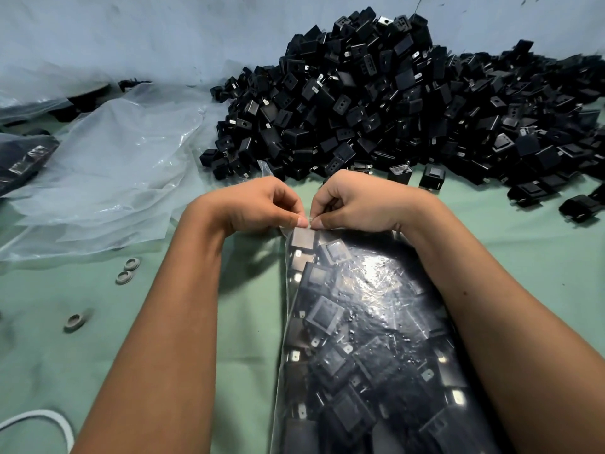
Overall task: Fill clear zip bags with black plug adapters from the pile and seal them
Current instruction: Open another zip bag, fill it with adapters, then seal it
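1. We have one wide-angle view, from a camera worn on the head.
2. We look forward and down, close over the green table (98,322), toward a pale wall (163,34).

Packing workshop: adapter heap (409,103), spare plastic bags (108,165), green worktable (49,355).

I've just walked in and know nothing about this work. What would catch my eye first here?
Probably the big pile of black plug adapters heaped at the back right of the green table. Next, in the middle foreground, the left hand and right hand pinch the top edge of a clear zip bag packed with adapters. A loose stack of empty clear bags lies to the left.
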Motion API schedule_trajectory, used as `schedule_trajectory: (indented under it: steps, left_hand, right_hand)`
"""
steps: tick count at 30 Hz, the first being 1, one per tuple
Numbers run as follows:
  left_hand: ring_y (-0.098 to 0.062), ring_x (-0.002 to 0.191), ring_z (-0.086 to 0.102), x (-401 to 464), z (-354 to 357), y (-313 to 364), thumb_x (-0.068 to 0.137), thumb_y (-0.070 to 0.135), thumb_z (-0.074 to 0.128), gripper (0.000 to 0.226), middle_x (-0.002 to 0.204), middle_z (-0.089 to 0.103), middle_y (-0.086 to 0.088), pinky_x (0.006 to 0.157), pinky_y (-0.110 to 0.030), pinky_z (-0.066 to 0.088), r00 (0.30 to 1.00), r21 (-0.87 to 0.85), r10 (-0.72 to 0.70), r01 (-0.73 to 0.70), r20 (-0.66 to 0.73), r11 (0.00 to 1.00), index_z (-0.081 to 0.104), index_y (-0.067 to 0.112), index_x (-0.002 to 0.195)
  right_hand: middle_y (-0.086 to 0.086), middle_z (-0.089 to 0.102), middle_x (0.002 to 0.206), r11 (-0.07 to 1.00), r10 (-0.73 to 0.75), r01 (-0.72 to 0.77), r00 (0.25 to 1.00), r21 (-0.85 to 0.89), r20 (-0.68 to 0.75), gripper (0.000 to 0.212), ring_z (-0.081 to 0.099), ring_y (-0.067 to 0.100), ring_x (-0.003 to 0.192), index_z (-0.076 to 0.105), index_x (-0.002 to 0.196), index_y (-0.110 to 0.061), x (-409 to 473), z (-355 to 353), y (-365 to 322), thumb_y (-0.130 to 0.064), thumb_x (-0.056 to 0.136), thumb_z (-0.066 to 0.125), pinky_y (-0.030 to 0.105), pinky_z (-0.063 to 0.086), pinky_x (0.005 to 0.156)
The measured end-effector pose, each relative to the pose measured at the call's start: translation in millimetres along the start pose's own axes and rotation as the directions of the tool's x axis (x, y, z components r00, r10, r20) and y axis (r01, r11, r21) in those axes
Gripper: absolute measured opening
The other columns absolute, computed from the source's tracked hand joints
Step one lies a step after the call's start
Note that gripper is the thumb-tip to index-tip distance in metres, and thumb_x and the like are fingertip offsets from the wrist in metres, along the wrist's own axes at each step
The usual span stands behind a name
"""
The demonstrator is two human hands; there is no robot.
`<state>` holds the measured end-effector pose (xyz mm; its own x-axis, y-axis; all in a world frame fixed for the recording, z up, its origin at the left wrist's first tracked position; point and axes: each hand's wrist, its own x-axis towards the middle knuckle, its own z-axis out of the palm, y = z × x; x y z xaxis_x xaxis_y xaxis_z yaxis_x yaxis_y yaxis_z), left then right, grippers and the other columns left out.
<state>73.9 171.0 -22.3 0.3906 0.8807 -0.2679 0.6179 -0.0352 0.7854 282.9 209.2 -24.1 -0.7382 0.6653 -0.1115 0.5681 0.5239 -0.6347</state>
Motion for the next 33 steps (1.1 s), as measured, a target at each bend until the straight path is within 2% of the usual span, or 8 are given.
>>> schedule_trajectory:
  steps: [6,10,16,20,23,25,29,33]
  left_hand:
    - [0.003,0.05,0.05,1,1,2,0.091,0.002,0.074,0.013,0.054,0.059,0.01,0.053,-0.009,0.039,0.998,0.027,0.008,-0.007,-0.055,1.0,0.073,0.006,0.078]
    - [0.004,0.05,0.052,2,-1,5,0.091,0.003,0.073,0.011,0.055,0.061,0.01,0.052,-0.008,0.041,1.0,0.061,-0.01,0.011,-0.01,0.998,0.073,0.007,0.081]
    - [-0.001,0.053,0.05,-3,-4,1,0.094,0.005,0.07,0.012,0.062,0.06,0.002,0.053,-0.013,0.039,0.998,0.082,-0.02,0.016,0.053,0.997,0.072,0.006,0.082]
    - [-0.003,0.05,0.048,-2,-6,0,0.091,0.008,0.075,0.013,0.06,0.061,0.004,0.05,-0.017,0.037,0.997,0.096,-0.077,0.076,0.008,0.992,0.075,0.013,0.078]
    - [-0.001,0.052,0.049,2,-3,5,0.091,0.017,0.077,0.011,0.059,0.063,0.009,0.053,-0.016,0.038,0.998,0.16,-0.054,0.046,0.044,0.986,0.077,0.015,0.08]
    - [-0.005,0.057,0.05,3,-1,5,0.091,0.014,0.076,0.01,0.062,0.063,0.006,0.058,-0.021,0.039,0.998,0.141,-0.014,0.006,0.058,0.99,0.076,0.014,0.081]
    - [-0.007,0.061,0.047,0,-2,-1,0.092,0.011,0.074,0.011,0.066,0.06,0.001,0.058,-0.02,0.037,0.997,0.096,0.023,-0.03,0.068,0.995,0.075,0.011,0.081]
    - [-0.004,0.06,0.052,-2,-8,-5,0.091,0.011,0.076,0.01,0.066,0.065,0.004,0.059,-0.018,0.041,0.998,0.065,-0.013,0.009,0.059,0.998,0.077,0.012,0.081]
  right_hand:
    - [-0.013,0.07,0.065,1.0,-0.016,0.016,1.0,0.003,-0.011,0.01,0.058,-0.004,0.057,0.079,0.084,-0.02,2,0,0,-0.02,0.093,0.076,0.011,0.044,0.057]
    - [-0.015,0.072,0.068,1.0,-0.026,0.027,1.0,0.014,-0.016,0.008,0.061,-0.006,0.06,0.08,0.084,-0.024,1,1,0,-0.021,0.092,0.078,0.009,0.044,0.059]
    - [-0.012,0.075,0.077,0.998,0.033,-0.031,0.999,-0.058,0.038,0.014,0.064,0.0,0.07,0.078,0.08,-0.031,-3,-5,2,-0.034,0.094,0.075,0.024,0.052,0.072]
    - [-0.014,0.073,0.071,0.999,0.021,-0.02,0.999,-0.038,0.03,0.013,0.06,-0.003,0.063,0.077,0.079,-0.031,-6,-6,3,-0.027,0.092,0.078,0.019,0.046,0.066]
    - [-0.011,0.069,0.066,0.999,0.01,-0.008,1.0,-0.049,0.028,0.016,0.056,-0.001,0.059,0.076,0.077,-0.03,-5,-5,1,-0.025,0.092,0.078,0.021,0.045,0.063]
    - [-0.011,0.069,0.066,0.999,0.001,0.0,1.0,-0.05,0.024,0.016,0.055,-0.001,0.058,0.076,0.077,-0.029,-5,-4,1,-0.025,0.092,0.077,0.02,0.045,0.062]
    - [-0.013,0.072,0.068,0.999,0.041,-0.041,0.999,-0.035,-0.005,0.015,0.058,-0.005,0.058,0.078,0.078,-0.028,-8,-8,7,-0.032,0.092,0.077,0.012,0.045,0.058]
    - [-0.011,0.075,0.073,0.994,0.104,-0.103,0.994,-0.024,0.04,0.013,0.06,-0.004,0.06,0.08,0.081,-0.029,-15,-16,16,-0.035,0.092,0.077,0.012,0.046,0.058]
